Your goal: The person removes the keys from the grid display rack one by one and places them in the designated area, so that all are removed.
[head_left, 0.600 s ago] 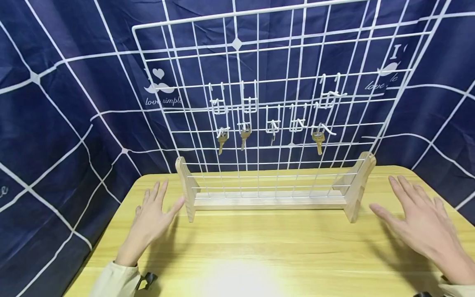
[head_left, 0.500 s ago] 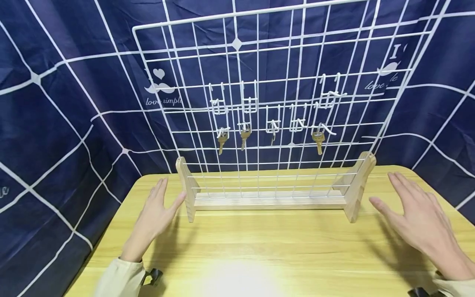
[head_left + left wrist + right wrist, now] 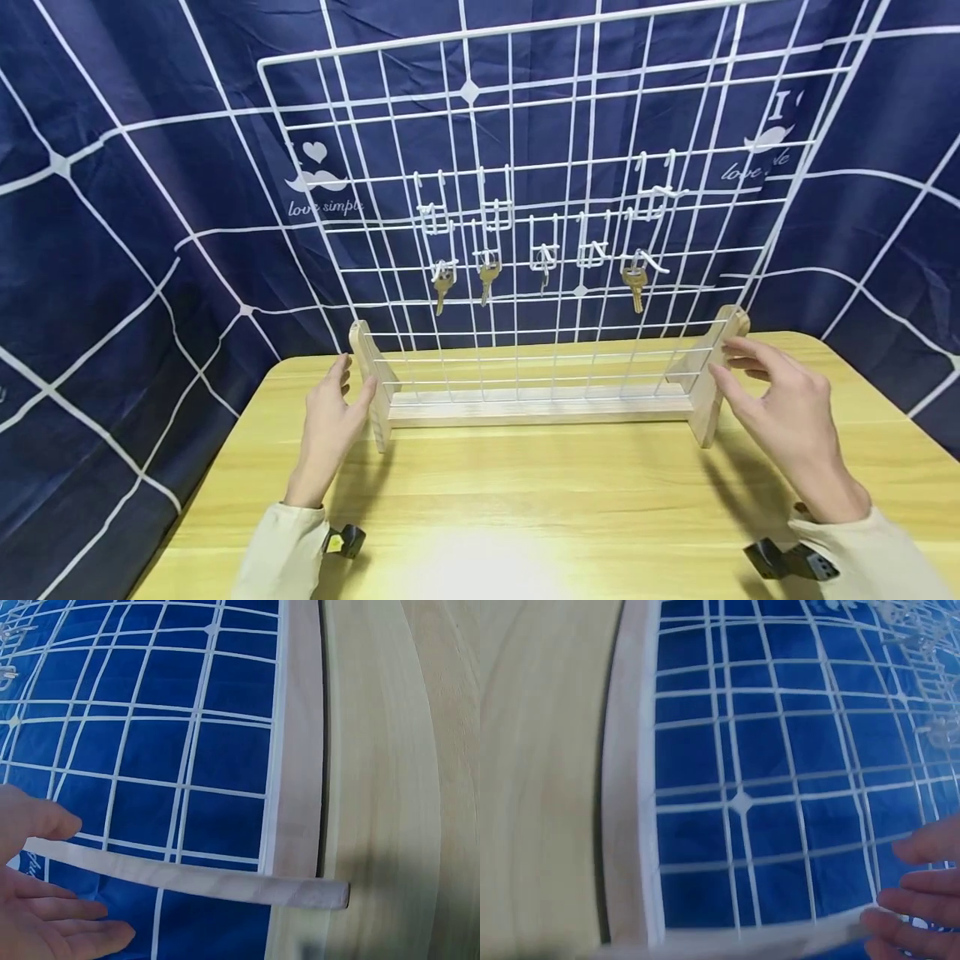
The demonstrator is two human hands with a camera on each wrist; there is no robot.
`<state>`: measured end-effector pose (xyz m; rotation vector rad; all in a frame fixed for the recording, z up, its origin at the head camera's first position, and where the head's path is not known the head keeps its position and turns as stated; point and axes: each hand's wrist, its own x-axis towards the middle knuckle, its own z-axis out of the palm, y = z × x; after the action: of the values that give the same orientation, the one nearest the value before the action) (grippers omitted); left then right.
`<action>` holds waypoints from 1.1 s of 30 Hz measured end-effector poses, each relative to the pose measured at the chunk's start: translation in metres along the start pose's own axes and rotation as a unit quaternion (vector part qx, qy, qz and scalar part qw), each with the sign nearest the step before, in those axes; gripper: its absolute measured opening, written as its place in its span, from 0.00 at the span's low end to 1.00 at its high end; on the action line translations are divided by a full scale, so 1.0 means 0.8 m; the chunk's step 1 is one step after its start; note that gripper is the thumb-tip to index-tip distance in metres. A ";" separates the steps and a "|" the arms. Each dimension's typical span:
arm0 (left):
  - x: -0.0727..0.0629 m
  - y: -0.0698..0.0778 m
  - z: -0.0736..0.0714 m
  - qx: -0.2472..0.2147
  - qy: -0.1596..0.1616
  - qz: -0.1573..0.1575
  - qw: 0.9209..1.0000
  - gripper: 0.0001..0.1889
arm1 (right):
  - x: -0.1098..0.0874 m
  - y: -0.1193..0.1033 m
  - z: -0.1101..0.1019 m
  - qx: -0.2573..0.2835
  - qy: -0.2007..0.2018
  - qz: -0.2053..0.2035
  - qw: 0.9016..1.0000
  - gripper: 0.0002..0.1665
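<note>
A white wire grid panel (image 3: 465,35) stands upright on a wooden base (image 3: 540,412). My left hand (image 3: 330,429) is beside the left wooden end support (image 3: 371,383); in the left wrist view its thumb and fingers lie on either side of that support, slightly bent. By the right wooden end support (image 3: 703,400) is my right hand (image 3: 798,408), thumb and fingertips right at its edge. Neither hand has closed round the wood. Several brass-coloured keys (image 3: 636,287) hang from white wire hooks (image 3: 592,253) on the grid, and other hooks carry no key.
The stand rests on a light wooden table (image 3: 525,483) with a bright glare near its front. Behind and at both sides hangs a dark blue curtain (image 3: 112,292) with white lines, close behind the grid. A black wrist camera (image 3: 787,560) sits at the right cuff.
Both hands have moved inward to the stand's ends, the right one by more, and their spread fingers have drawn in. The head view has shifted slightly. The keys still hang on their hooks.
</note>
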<state>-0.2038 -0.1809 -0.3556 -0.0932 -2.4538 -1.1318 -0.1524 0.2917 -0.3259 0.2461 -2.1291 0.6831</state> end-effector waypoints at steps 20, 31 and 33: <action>0.007 -0.003 0.017 -0.053 0.081 0.041 0.994 0.15 | 0.054 -0.068 0.032 0.109 0.046 0.020 0.993 0.08; 0.006 -0.007 0.018 -0.072 0.072 0.015 0.995 0.15 | 0.087 -0.092 0.043 0.135 0.064 0.042 0.988 0.10; 0.006 -0.007 0.018 -0.070 0.070 0.016 0.995 0.16 | 0.090 -0.094 0.045 0.141 0.067 0.043 0.987 0.10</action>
<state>-0.2147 -0.1744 -0.3657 -0.0912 -2.2413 -1.2512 -0.1903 0.2145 -0.2571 0.2540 -1.9207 1.0247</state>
